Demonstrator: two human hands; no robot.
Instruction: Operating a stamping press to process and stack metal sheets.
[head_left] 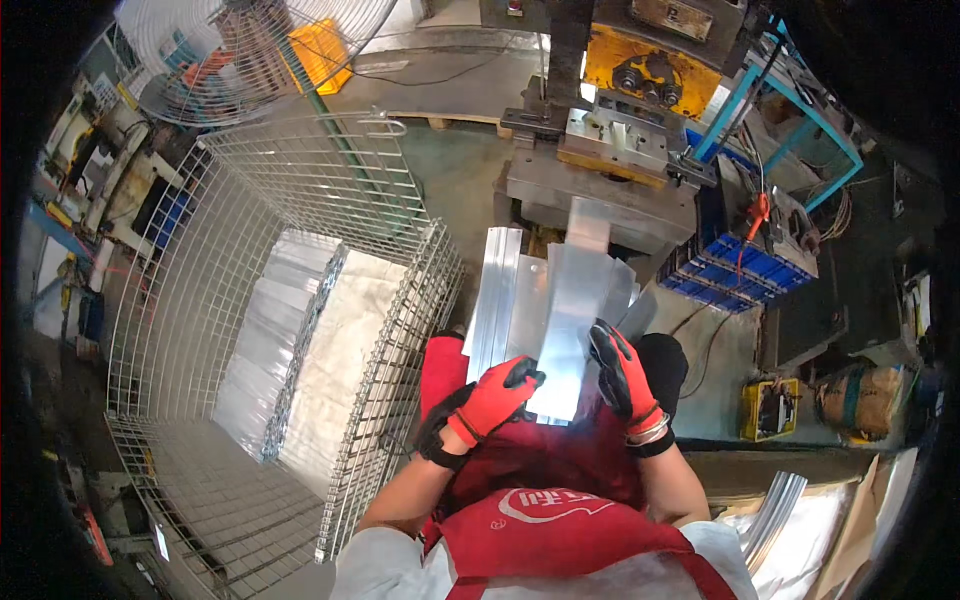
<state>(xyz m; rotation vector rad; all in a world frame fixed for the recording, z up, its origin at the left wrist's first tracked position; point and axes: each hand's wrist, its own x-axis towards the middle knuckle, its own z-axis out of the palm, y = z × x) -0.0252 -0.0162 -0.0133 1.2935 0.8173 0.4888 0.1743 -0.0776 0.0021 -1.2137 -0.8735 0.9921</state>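
Observation:
My left hand (497,400), in a red glove with black fingers, has its fingers curled at the left edge of a shiny flat metal strip (567,345). The strip lies lengthwise over my lap, its near end bright with reflected light. Along its right edge is my right hand (626,378), gloved the same way, with fingers stretched out and pressing no visible grip. More metal strips (495,285) fan out beneath and beside it, stacked beyond my knees. The undersides of the strips and part of my left fingertips are hidden.
On my left stands a large wire mesh cage (392,330) holding stacked metal strips (272,335) and a pale cloth-like sheet (345,345). A press machine (615,150) is ahead. Blue crates (745,270) stand to its right. A fan (255,50) rises at far left.

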